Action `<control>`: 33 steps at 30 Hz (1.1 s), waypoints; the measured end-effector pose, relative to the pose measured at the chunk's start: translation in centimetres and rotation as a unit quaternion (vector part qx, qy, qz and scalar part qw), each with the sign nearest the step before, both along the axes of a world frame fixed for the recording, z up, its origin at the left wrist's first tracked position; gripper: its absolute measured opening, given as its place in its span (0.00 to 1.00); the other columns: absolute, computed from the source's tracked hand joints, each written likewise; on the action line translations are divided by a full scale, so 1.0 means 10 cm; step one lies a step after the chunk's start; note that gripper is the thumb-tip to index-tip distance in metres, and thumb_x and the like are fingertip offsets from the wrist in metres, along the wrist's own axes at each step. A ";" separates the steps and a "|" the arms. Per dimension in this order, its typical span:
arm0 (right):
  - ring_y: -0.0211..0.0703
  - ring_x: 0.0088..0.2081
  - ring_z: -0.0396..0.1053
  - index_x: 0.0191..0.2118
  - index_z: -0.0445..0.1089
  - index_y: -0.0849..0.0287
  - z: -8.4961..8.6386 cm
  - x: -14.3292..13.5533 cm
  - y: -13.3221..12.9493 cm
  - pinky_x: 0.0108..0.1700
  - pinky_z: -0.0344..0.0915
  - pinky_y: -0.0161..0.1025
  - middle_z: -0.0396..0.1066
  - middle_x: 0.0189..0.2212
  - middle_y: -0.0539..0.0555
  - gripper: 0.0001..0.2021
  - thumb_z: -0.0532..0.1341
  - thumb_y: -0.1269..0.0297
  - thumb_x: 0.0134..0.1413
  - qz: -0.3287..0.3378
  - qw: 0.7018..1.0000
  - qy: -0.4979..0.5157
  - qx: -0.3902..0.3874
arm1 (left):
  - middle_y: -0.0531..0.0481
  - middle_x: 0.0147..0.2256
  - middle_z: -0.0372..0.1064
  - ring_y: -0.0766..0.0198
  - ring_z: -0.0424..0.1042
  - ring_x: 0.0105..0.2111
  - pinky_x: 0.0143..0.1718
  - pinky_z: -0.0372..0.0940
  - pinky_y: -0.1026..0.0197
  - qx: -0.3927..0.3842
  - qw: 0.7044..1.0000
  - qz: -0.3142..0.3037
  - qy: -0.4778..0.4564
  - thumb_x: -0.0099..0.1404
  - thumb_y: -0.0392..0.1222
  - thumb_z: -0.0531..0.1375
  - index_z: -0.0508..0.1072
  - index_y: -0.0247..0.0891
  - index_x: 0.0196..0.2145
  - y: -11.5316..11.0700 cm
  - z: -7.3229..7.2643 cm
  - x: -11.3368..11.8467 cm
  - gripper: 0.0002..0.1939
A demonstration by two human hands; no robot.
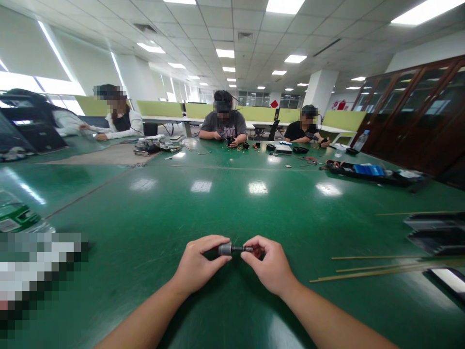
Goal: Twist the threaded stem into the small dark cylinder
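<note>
Between my hands, just above the green table (203, 213), lies a small metal part (225, 249) with a grey cylinder at its left end and a thin dark shaft with a threaded-looking tip at its right. My left hand (199, 261) pinches the cylinder between thumb and fingers. At the other end, my right hand (269, 264) has its thumb and fingertips closed on the shaft's tip. The part is held level, and its middle shows between the two hands.
Thin yellowish rods (363, 269) and dark channel-shaped pieces (432, 237) lie at the right. A plastic bottle (20, 215) rests at the left behind a blurred-out object (36, 271). Across the table, several people work among tools, and a black tray (392, 178) holds blue items.
</note>
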State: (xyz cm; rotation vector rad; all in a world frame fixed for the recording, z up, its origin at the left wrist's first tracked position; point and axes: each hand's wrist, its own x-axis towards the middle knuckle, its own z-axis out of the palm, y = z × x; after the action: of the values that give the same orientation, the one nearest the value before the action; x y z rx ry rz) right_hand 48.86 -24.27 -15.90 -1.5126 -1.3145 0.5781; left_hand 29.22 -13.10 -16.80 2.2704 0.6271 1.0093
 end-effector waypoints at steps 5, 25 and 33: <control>0.39 0.28 0.67 0.36 0.75 0.58 0.00 0.00 0.00 0.32 0.63 0.35 0.73 0.27 0.49 0.04 0.65 0.67 0.53 0.000 1.000 0.001 0.001 | 0.50 0.44 0.78 0.57 0.76 0.45 0.50 0.69 0.56 -0.004 1.000 -0.001 -0.002 0.58 0.39 0.70 0.78 0.46 0.46 0.01 -0.02 0.00 0.18; 0.39 0.28 0.67 0.36 0.75 0.58 0.00 0.02 0.00 0.31 0.63 0.35 0.73 0.27 0.50 0.04 0.65 0.67 0.53 -0.004 1.000 -0.009 0.002 | 0.51 0.43 0.78 0.57 0.76 0.44 0.50 0.69 0.56 -0.004 1.000 0.000 0.000 0.58 0.40 0.70 0.78 0.47 0.46 0.02 -0.01 -0.02 0.17; 0.39 0.27 0.67 0.35 0.75 0.58 0.00 0.02 0.00 0.31 0.62 0.35 0.73 0.26 0.49 0.04 0.65 0.67 0.53 -0.007 1.000 -0.018 0.006 | 0.52 0.43 0.78 0.58 0.76 0.45 0.50 0.69 0.57 -0.006 1.000 0.001 -0.001 0.58 0.40 0.70 0.78 0.48 0.46 0.03 -0.01 -0.02 0.17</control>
State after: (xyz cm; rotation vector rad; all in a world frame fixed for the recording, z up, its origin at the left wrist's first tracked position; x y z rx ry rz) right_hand 49.02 -24.26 -15.91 -1.5277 -1.3306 0.5361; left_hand 29.06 -12.80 -16.89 2.2590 0.6326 1.0054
